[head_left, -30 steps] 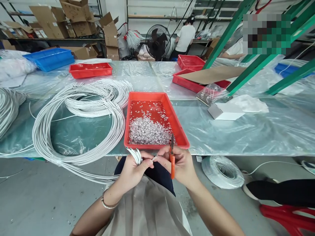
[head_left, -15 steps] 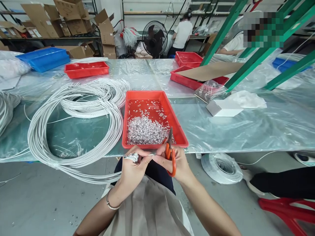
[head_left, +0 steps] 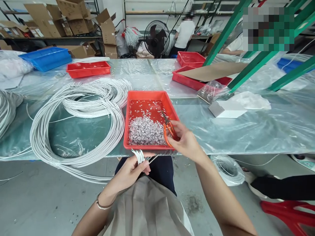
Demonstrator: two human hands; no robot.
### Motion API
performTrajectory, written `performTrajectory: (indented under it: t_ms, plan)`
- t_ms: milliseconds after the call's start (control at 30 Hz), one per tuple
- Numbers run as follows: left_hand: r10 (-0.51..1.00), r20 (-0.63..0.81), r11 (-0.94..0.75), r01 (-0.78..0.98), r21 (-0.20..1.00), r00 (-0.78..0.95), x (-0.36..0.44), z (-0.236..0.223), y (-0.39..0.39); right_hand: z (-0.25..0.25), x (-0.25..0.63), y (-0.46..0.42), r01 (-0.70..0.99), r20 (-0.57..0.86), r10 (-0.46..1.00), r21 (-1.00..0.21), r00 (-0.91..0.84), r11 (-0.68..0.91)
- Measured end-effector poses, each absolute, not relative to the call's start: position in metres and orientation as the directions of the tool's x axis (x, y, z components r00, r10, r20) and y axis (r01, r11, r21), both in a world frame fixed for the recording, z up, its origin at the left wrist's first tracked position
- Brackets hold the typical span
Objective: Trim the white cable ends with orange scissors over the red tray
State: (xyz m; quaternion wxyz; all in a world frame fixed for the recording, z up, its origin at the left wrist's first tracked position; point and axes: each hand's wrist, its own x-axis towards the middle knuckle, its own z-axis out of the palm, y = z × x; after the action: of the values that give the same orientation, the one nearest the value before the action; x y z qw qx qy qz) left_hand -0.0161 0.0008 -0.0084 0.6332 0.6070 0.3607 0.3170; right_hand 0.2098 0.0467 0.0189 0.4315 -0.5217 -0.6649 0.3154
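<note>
Thin white cables (head_left: 140, 157) clenched in left hand (head_left: 130, 172) alone, right hand (head_left: 187, 142) having shifted gripped orange-handled scissors (head_left: 167, 121) to red plastic tray (head_left: 126, 126)'s 4 o'clock.

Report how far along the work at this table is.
Done: the large coil of white cables looks gathered; whether any ends are finished is too small to tell. In hand: the left hand holds several cable ends, and the right hand holds orange-handled snips over the red tray. Left: probably more, judging by the heap of small silvery pieces in that tray.
</note>
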Motion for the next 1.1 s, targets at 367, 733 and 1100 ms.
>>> performTrajectory:
  t_ms: [367, 733, 1100]
  plan:
    - [0.938, -0.168, 0.257, -0.284, 0.924, 0.302, -0.011, 0.011, 0.004, 0.043, 0.205, -0.023, 0.495, -0.023, 0.850, -0.821, -0.527, 0.285]
    - [0.974, -0.085, 0.111, -0.115, 0.987, 0.208, -0.012, 0.011, 0.001, 0.049, 0.205, -0.024, 0.610, 0.033, 0.831, -0.664, -0.555, 0.433]
    - [0.895, -0.183, 0.312, -0.276, 0.909, 0.408, -0.019, 0.014, -0.001, 0.066, 0.209, -0.025, 0.608, 0.094, 0.797, -0.595, -0.597, 0.526]
